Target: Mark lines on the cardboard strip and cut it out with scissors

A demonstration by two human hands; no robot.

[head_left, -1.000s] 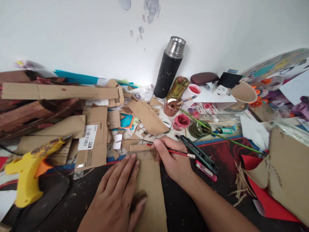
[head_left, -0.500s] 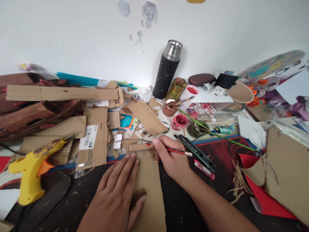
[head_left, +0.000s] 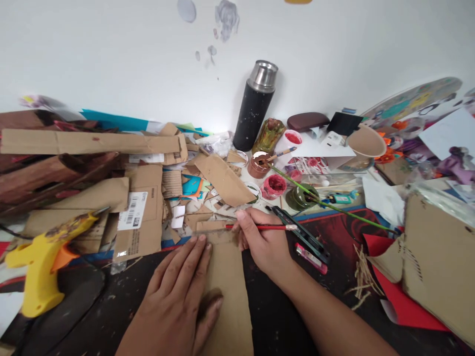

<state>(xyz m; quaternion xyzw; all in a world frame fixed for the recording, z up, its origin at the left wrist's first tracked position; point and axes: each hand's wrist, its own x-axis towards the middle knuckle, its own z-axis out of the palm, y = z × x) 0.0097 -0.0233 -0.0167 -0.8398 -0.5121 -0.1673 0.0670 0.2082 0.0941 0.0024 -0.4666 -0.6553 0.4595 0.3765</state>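
A long cardboard strip lies on the dark mat, running away from me. My left hand rests flat on its left edge, fingers stretched forward and thumb out to the side. Between the thumb and fingers of my right hand is a red pencil, held nearly level, its eraser end pointing right. The right hand sits at the strip's far right corner. A narrow see-through strip, perhaps a ruler, seems to lie across the far end of the cardboard; its outline is unclear.
A yellow glue gun lies at left beside cardboard scraps. Behind my hands stand a black thermos and open paint jars. Right of my right hand are a dark green cutter and a pink item.
The pencil has tilted to nearly level, with its eraser end raised. My left hand keeps its place on the cardboard. The whole view has shifted slightly.
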